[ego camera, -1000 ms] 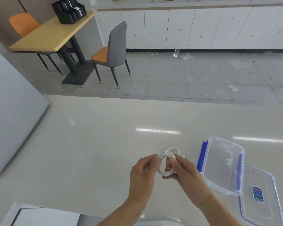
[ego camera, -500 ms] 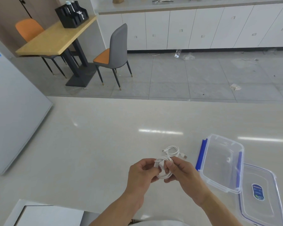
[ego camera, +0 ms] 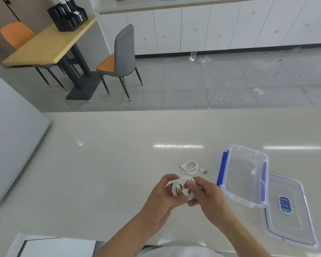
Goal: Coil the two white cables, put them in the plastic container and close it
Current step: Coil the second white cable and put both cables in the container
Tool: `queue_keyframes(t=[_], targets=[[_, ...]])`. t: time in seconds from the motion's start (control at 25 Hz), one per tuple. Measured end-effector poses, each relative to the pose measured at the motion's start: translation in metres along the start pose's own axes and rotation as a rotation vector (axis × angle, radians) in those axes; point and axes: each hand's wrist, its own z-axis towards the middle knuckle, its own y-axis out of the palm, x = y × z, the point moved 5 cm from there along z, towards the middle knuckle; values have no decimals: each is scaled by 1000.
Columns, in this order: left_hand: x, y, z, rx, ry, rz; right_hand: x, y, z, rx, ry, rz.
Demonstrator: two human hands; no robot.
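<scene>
A coiled white cable (ego camera: pixel 178 184) is held just above the countertop between both hands. My left hand (ego camera: pixel 161 199) grips its left side and my right hand (ego camera: pixel 205 195) pinches its right side. A second white cable (ego camera: pixel 192 166), coiled with both plugs showing, lies on the counter just beyond my hands. The clear plastic container (ego camera: pixel 246 175) with blue clips stands open and empty to the right. Its clear lid (ego camera: pixel 289 210), bearing a blue label, lies flat beside it, partly under the container's corner.
A pale countertop (ego camera: pixel 109 164) stretches in front of me. A white panel (ego camera: pixel 11 138) stands at its left end. A white sheet (ego camera: pixel 59 247) lies at the near edge. Beyond are a tiled floor, a grey chair (ego camera: pixel 120 58) and a wooden table (ego camera: pixel 48 43).
My hands have drawn the held coil toward me, uncovering the second coiled cable lying on the counter. The camera has tilted slightly.
</scene>
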Motion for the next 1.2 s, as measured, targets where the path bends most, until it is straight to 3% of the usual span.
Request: queue_keyframes(t=[0.24, 0.44, 0.68, 0.88, 1.2], targets=[[12, -9, 2, 253, 232, 392, 5, 7, 1, 160, 40, 13], [14, -15, 3, 240, 378, 555, 0, 25, 1, 193, 89, 58], [1, -24, 19, 46, 131, 226, 2, 23, -2, 281, 115, 44], [-11, -16, 30, -99, -81, 173, 18, 9, -10, 318, 216, 157], [-28, 34, 51, -35, -9, 215, 39, -45, -10, 347, 239, 291]])
